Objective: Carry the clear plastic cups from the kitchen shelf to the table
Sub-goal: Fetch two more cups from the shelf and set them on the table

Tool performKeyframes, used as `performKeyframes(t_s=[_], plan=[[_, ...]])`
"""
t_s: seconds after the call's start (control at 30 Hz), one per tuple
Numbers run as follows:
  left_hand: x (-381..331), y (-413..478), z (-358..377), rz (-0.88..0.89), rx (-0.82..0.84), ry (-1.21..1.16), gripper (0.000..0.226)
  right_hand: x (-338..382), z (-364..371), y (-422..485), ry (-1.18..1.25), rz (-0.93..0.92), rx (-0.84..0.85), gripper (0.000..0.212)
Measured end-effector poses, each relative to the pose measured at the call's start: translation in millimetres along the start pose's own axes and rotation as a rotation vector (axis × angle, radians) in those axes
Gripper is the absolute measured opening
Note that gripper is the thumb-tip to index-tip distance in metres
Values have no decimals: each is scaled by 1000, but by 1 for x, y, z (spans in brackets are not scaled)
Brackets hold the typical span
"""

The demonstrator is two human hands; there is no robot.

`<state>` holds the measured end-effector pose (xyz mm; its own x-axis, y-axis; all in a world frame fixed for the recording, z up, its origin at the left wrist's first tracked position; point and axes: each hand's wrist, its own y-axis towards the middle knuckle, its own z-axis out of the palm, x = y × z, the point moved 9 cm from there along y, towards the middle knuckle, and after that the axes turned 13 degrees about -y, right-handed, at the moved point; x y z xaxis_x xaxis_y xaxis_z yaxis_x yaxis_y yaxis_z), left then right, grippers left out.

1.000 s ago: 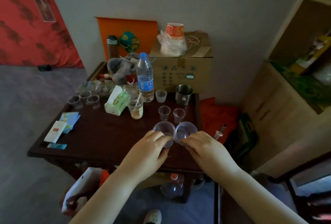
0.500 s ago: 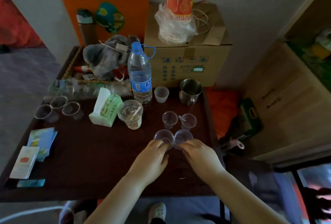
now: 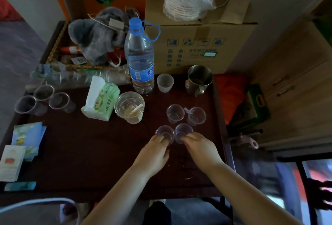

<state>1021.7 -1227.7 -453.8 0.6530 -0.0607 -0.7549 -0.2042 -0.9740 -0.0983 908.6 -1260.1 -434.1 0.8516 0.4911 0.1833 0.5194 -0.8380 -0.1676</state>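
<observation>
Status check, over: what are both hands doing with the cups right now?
Left hand fingers on left clear cup. Right hand fingers on right clear cup. Both cups low at the table; contact unclear. Two more cups just beyond, apart.

a lived-in home room is showing itself here: a dark wooden table (image 3: 75,152) is sitting cluttered at centre frame, a cardboard box (image 3: 197,45) is resting against the wall at the top, and a wooden cabinet (image 3: 291,84) is standing at right.
</observation>
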Motion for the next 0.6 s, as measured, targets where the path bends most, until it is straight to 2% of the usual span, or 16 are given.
performKeyframes(t_s=[0.4,0.6], plan=[[7,9,-4,-29,36,106,33,-4,18,1,-65,33,-20,35],[0,8,-3,9,58,153,35,-2,13,-4,-39,47,-76,45]])
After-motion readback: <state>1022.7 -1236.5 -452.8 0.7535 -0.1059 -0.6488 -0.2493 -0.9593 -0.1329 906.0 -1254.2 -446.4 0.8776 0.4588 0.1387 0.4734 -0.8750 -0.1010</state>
